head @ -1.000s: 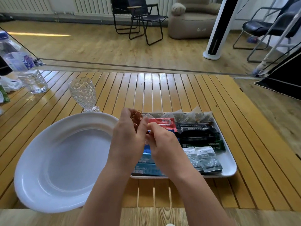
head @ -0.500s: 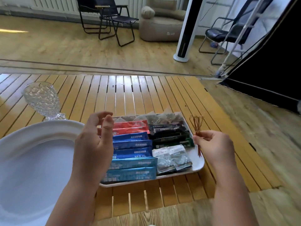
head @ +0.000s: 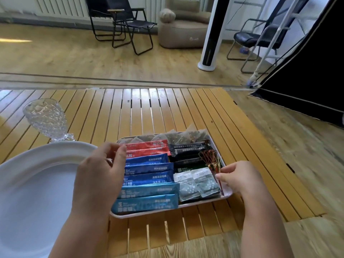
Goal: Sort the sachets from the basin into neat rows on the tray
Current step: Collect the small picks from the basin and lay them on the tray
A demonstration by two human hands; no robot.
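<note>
A white tray on the slatted table holds sachets in rows: red, blue and light blue on the left, black and grey-green packets on the right, tea bags along the back. The white basin at the left has nothing in it. My left hand hovers over the tray's left edge with fingers apart, holding nothing. My right hand pinches a bundle of thin brown looped sticks that lies along the tray's right rim.
A cut-glass goblet stands just behind the basin. The table's right edge runs close to the tray. A black panel stands off to the right, with folding chairs on the floor beyond.
My hands parted from above the tray. My right hand carried the bundle of sticks out to the right, then down onto the tray's right rim. The view turned right.
</note>
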